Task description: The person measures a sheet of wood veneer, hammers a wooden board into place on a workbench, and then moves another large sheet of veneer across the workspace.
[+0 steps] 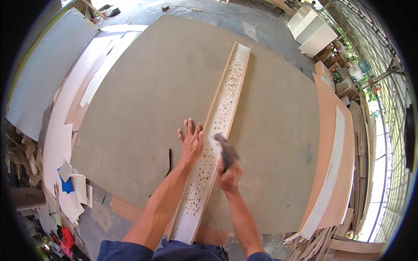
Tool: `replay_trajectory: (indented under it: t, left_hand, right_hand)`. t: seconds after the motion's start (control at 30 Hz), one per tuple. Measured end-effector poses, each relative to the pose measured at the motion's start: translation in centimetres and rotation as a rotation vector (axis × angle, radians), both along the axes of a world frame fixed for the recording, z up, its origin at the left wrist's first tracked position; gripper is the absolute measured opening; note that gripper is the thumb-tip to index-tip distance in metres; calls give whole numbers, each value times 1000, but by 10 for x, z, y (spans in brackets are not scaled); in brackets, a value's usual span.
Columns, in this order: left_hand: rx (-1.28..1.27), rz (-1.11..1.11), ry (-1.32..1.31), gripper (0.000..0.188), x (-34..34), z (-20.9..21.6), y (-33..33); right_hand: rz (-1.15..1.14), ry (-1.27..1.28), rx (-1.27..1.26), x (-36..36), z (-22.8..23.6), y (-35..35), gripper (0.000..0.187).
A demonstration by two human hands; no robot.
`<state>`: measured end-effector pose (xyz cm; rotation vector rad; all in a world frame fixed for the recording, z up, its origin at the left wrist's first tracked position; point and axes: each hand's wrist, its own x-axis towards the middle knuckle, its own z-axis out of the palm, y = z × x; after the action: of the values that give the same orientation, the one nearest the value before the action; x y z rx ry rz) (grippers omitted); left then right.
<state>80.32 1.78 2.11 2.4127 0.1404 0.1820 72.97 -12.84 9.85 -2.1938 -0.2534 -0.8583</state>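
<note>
A long, narrow white board (pixel 212 147) with raised wooden edges runs away from my body across a large brown sheet (pixel 143 82). Many small brown spots or holes dot its face. My left hand (pixel 192 143) lies with fingers spread against the board's left edge. In my right hand (pixel 229 175) is a dark hand tool (pixel 228 150), smeared by motion. Its head is over the white face, near the right edge. The blur hides its exact kind, and I cannot tell if it touches the board.
A thin black strip (pixel 169 162) lies left of my left forearm. Pale panels (pixel 67 104) and offcuts (pixel 78 191) are at the left. Orange-brown sheets (pixel 344 165) and stacked wood strips (pixel 361 152) line the right side. A white cabinet (pixel 311 32) stands far right.
</note>
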Motion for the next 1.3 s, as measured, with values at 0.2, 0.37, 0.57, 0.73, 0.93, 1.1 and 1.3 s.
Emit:
replay_trajectory:
  t: [0.2, 0.37, 0.57, 0.73, 0.93, 1.1, 1.3]
  left_hand:
    - [33, 12, 47, 56, -1, -1, 8]
    - [98, -18, 130, 67, -3, 14, -3]
    - [119, -30, 205, 69, -1, 21, 1]
    - [136, -26, 171, 68, -1, 24, 1]
    - [110, -21, 154, 65, -1, 18, 2]
    - [95, -18, 127, 64, -1, 18, -2]
    - [104, 3, 113, 64, -2, 11, 4]
  right_hand:
    - [-39, 805, -340, 29, 24, 1, 50]
    - [-206, 558, -32, 110, -12, -26, 48]
    - [-269, 341, -90, 207, 18, -3, 47]
    - [-459, 110, -221, 239, -1, 24, 39]
    - [-353, 681, -345, 271, 16, 24, 45]
    - [-419, 441, -250, 254, -9, 25, 47]
    - [-383, 508, -315, 271, 40, 30, 43]
